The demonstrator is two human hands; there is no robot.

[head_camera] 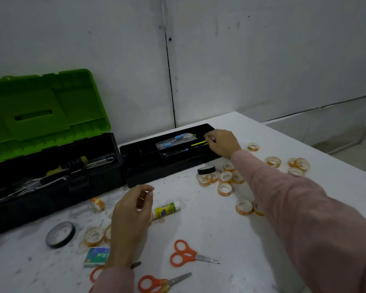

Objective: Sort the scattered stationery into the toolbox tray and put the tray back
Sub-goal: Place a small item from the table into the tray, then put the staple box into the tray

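The black toolbox tray sits on the white table beside the open toolbox with its green lid raised. My right hand reaches over the tray's right end, pinching a thin yellow item that lies in a compartment. A packaged blue-and-white item lies in the tray too. My left hand hovers over the table, fingers curled, thumb and forefinger nearly touching; what they pinch is unclear. A glue stick lies just right of that hand.
Several small clear tape rolls are scattered right and left. Two black tape rolls, orange scissors and a staples box lie near the front. The table's right edge drops off.
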